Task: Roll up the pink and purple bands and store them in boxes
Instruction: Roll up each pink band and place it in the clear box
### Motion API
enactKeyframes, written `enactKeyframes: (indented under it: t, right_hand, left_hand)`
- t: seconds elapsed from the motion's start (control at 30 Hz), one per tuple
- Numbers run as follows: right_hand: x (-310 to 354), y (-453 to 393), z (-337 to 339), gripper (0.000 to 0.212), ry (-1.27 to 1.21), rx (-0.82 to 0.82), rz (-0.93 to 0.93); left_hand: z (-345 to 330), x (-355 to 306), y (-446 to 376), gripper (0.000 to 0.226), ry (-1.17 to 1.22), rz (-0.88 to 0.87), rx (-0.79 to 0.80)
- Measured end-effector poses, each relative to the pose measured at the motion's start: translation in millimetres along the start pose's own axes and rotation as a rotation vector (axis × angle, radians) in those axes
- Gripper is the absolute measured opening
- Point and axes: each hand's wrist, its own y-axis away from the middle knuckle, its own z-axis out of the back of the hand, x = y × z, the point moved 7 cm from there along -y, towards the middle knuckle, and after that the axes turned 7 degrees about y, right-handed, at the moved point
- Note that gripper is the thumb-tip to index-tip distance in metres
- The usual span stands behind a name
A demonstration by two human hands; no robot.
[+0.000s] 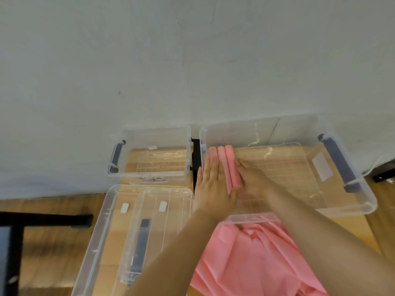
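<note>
- A clear plastic lid point(136, 236) and a small clear box point(149, 152) on the wooden table point(49, 248)
- Left hand point(211, 189), fingers straight, lies flat on smooth pink rolls point(226, 165) at the big clear box's point(352, 201) left end, long axes running away from the person
- Right hand point(254, 178) presses the rolls' right side, fingers relaxed
- Loose pink band point(256, 263) lies crumpled nearer
</note>
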Motion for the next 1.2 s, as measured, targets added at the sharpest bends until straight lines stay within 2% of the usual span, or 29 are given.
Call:
enactKeyframes:
  t: [0.07,0.17,0.27,0.37,0.47,0.53,0.6,0.67,0.73,0.77,0.87,1.0,1.1,1.2]
  right_hand:
    - [-2,-1,-1,0.077,-0.056,0.006,-0.022]
    - [-1,0,-4,0.083,0.036,0.061,0.015]
    - [-5,2,-3,0.084,0.023,0.076,0.017]
    - [-5,7,4,0.097,0.023,0.011,0.068]
    - [1,39,28,0.076,-0.083,-0.072,0.059]
    - [5,76,50,0.07,-0.143,-0.217,0.072]
    - [7,130,70,0.055,-0.292,-0.428,0.093]
    - [9,191,78,0.035,-0.37,-0.691,0.113]
    - [14,244,59,0.021,-0.35,-0.833,0.138]
    - [17,257,46,0.018,-0.315,-0.82,0.14]
    - [13,255,-18,0.022,-0.256,-0.585,0.072]
    - [5,217,-77,0.034,-0.171,-0.441,0.016]
    - [2,197,-95,0.05,-0.12,-0.419,-0.142]
    - [8,198,-97,0.043,-0.046,-0.483,-0.204]
  left_hand:
    - [0,0,0,0.094,-0.005,-0.003,-0.005]
    - [0,0,-1,0.094,0.005,0.003,-0.005]
    - [-1,0,0,0.095,-0.023,0.001,0.013]
    - [-3,2,-2,0.09,-0.082,0.008,0.047]
    - [-1,2,10,0.093,-0.049,-0.005,0.028]
    - [4,-9,40,0.088,-0.016,-0.083,-0.1]
    - [2,-22,85,0.068,0.056,-0.162,-0.234]
    - [-17,-34,128,0.053,0.13,-0.237,-0.261]
    - [-45,-47,164,0.052,0.125,-0.321,-0.245]
    - [-61,-50,171,0.054,0.093,-0.339,-0.215]
    - [-109,-42,174,0.067,0.014,-0.332,-0.103]
    - [-151,-29,157,0.068,-0.092,-0.335,-0.119]
    - [-151,-31,153,0.061,-0.042,-0.354,-0.177]
    - [-136,-19,151,0.05,0.078,-0.347,-0.302]
